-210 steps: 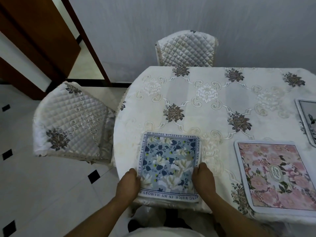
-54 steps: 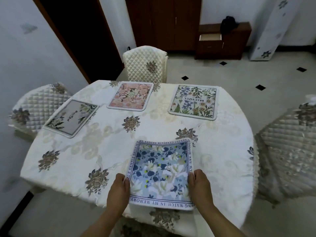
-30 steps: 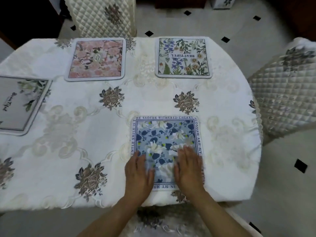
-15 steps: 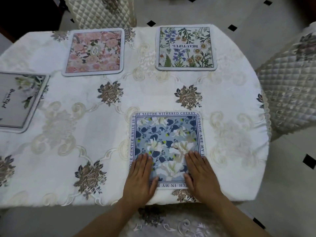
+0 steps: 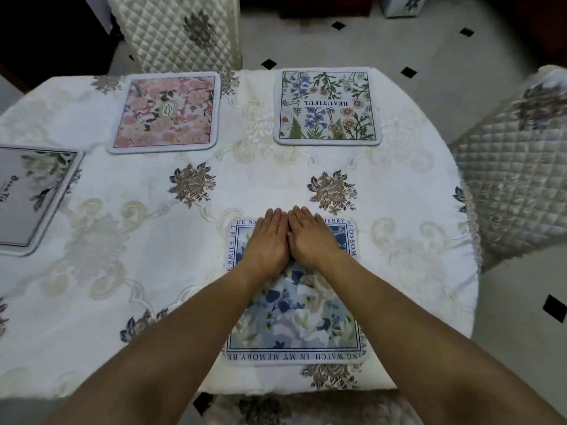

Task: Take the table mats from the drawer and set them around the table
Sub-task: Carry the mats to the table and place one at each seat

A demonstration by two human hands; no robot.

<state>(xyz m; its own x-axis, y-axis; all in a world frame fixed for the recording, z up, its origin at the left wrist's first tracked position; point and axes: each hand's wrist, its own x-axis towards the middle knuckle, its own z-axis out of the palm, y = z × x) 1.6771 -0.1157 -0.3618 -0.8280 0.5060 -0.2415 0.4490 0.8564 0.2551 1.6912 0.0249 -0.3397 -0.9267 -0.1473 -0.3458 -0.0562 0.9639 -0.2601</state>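
Note:
A blue floral mat (image 5: 294,320) with a lettered border lies flat at the near edge of the table (image 5: 129,246). My left hand (image 5: 267,240) and my right hand (image 5: 313,237) press palm-down side by side on its far half, fingers straight and together, holding nothing. A pink floral mat (image 5: 167,113) lies at the far left and a botanical mat (image 5: 326,107) reading BEAUTIFUL at the far right. A grey mat (image 5: 30,194) sits at the left edge, partly cut off.
Quilted chairs stand at the far side (image 5: 175,32) and at the right (image 5: 518,176). A white embroidered cloth covers the table and hangs over its edges. The tiled floor (image 5: 429,50) has small black diamonds.
Both hands have slid forward from the mat's near corners to its far half and come together, flat on it. The mat stays in place.

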